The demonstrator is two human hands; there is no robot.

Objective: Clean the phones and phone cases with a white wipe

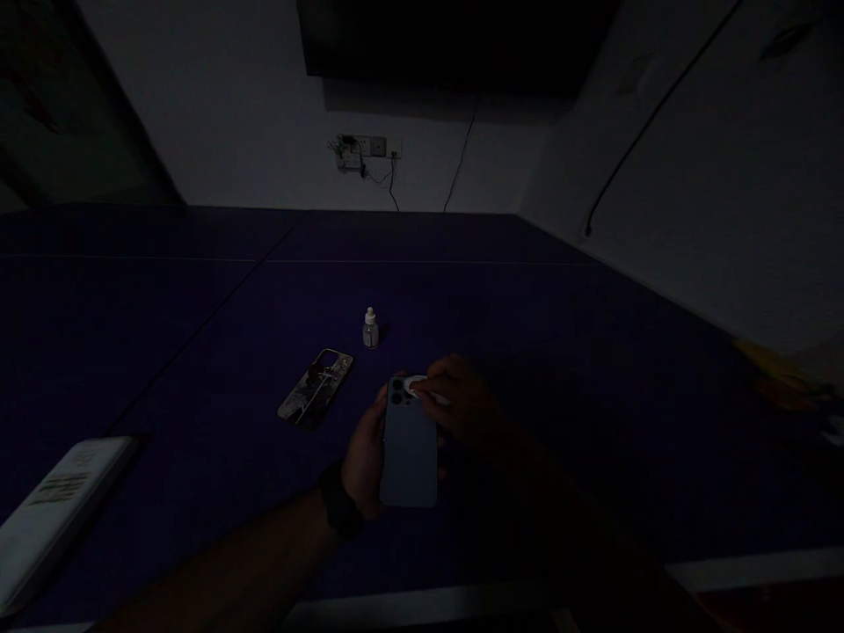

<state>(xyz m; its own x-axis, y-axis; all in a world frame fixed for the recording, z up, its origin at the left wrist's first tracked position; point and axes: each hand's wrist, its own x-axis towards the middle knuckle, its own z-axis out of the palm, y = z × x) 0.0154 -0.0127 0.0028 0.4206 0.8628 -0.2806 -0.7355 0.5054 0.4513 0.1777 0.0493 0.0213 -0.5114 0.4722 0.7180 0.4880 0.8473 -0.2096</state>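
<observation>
My left hand (365, 459) is wrapped round a blue-grey smartphone (410, 462), its back and camera lenses facing up. A dark watch is on that wrist. Pinched in the fingers of my right hand (465, 400) is a small white pad (417, 381), pressed against the phone's back beside the lenses; dim light hides what it is made of. Left of the phone lies a patterned phone case (316, 389) with a camera cutout at its top. A small dropper-type bottle (370, 330) with a white cap stands upright beyond the phone.
A white oblong case (56, 510) lies at the near left on the dark blue table (217, 369). Sockets with plugs and cables (362, 149) are on the far wall beneath a large dark screen (454, 44). Something yellowish (774, 374) sits at the right edge.
</observation>
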